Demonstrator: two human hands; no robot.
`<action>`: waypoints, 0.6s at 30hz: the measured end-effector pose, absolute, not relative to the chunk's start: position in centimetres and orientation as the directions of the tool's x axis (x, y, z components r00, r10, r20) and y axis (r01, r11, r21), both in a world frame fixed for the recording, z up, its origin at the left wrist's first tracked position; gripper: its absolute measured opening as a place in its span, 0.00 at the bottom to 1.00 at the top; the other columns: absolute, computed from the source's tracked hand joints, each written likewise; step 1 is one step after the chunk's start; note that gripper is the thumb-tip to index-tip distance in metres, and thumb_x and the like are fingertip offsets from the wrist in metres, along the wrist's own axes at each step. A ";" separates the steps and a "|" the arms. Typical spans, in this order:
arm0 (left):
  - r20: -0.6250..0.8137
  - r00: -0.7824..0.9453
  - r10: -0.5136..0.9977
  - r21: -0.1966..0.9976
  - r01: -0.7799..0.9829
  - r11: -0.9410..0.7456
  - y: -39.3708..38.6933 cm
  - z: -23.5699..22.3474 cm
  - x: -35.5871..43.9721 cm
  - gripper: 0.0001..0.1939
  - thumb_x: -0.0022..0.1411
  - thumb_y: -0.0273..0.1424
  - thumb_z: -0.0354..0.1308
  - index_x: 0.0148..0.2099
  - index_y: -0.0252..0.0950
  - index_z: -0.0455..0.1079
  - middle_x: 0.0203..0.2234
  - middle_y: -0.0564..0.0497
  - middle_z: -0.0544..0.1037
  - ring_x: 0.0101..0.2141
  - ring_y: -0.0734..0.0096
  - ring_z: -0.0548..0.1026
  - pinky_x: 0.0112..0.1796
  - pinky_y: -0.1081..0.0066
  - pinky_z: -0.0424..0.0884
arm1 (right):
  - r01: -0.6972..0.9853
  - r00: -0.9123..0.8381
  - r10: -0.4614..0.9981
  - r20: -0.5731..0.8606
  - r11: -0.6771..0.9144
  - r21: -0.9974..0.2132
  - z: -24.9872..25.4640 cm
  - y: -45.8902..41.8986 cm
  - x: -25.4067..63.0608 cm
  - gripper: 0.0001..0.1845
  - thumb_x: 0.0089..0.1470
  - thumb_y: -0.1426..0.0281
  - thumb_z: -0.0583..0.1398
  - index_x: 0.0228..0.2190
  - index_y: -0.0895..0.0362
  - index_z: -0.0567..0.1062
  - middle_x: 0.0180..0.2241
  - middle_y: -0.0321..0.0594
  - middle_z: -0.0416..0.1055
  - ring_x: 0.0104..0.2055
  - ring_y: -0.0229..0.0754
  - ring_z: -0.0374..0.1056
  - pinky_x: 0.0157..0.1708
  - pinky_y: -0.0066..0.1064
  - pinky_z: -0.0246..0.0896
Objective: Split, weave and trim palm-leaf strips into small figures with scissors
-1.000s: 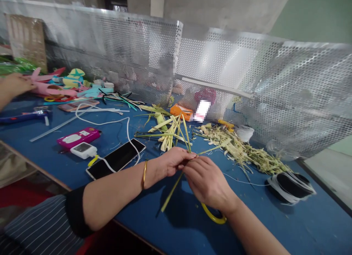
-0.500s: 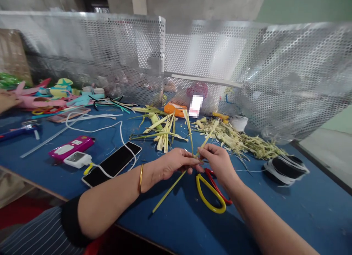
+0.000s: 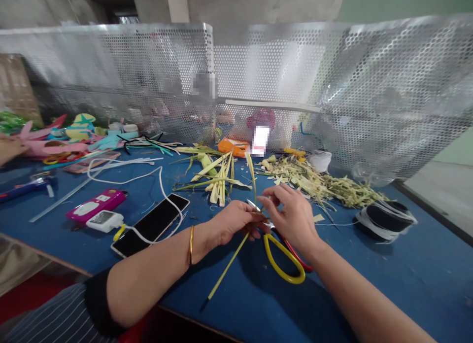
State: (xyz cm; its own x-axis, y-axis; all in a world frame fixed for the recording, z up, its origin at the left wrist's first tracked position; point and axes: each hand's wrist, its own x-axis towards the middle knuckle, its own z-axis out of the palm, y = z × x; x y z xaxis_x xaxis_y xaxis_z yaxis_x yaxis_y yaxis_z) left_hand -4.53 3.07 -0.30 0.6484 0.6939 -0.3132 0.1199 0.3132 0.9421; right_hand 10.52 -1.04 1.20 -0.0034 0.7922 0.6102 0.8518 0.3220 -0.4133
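Note:
Pinched in the fingers of my left hand [image 3: 240, 220] are pale green plant strips [image 3: 229, 266]. One strip slants down toward the table's front, and a wider one [image 3: 250, 168] stands upward. My right hand [image 3: 290, 212] meets the left at the crossing, its thumb and fingers closed on a strip there. A pale flat strip end [image 3: 318, 218] shows just beyond the right hand. Under both hands lie scissors [image 3: 286, 276] with one yellow and one red handle, their blades partly covered. The exact crossing of the strips is hidden by my fingers.
Behind my hands lie loose husk pieces [image 3: 221, 183] and a heap of shredded scraps [image 3: 314, 183]. A thread spool [image 3: 386, 220] stands at right. To the left are a phone [image 3: 151, 224], a white cable [image 3: 161, 185] and a purple device [image 3: 98, 206]. Perforated sheeting [image 3: 269, 62] borders the back.
My right hand has turned and shifted slightly, and the strip that pointed up and right from it now lies low behind it to the right. My left hand keeps its hold.

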 end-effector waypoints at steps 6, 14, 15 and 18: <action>-0.268 0.673 0.690 0.961 0.131 0.246 2.5 -0.4 -4.3 0.11 0.55 0.31 0.59 0.23 0.32 0.72 0.18 0.50 0.75 0.17 0.75 0.69 0.21 0.74 0.61 | 0.602 -0.008 0.894 0.447 0.361 -0.712 1.1 -2.0 9.2 0.10 0.59 0.67 0.55 0.28 0.55 0.70 0.22 0.33 0.67 0.24 0.36 0.63 0.24 0.27 0.56; -0.373 0.549 0.748 0.843 -0.137 0.520 5.0 0.9 -5.1 0.08 0.58 0.26 0.59 0.27 0.30 0.73 0.20 0.51 0.74 0.19 0.82 0.66 0.16 0.78 0.47 | 0.645 -0.714 0.351 0.605 0.666 0.374 0.8 -2.8 9.3 0.12 0.61 0.78 0.51 0.30 0.59 0.73 0.25 0.40 0.69 0.28 0.41 0.63 0.32 0.35 0.55; -0.397 0.534 0.747 0.826 -0.146 0.544 5.2 1.1 -5.2 0.09 0.59 0.26 0.57 0.27 0.29 0.73 0.23 0.49 0.76 0.21 0.82 0.68 0.16 0.78 0.48 | 0.624 -0.747 0.343 0.570 0.658 0.421 0.6 -2.7 9.4 0.13 0.61 0.79 0.51 0.30 0.59 0.73 0.25 0.40 0.69 0.28 0.41 0.63 0.32 0.35 0.55; -0.445 0.508 0.737 0.775 -0.194 0.602 5.4 1.6 -5.5 0.10 0.61 0.25 0.56 0.28 0.28 0.74 0.26 0.46 0.78 0.24 0.79 0.73 0.16 0.79 0.50 | 0.606 -0.778 0.371 0.508 0.656 0.450 0.2 -2.1 9.6 0.14 0.62 0.79 0.49 0.32 0.60 0.73 0.27 0.42 0.70 0.30 0.42 0.65 0.33 0.36 0.58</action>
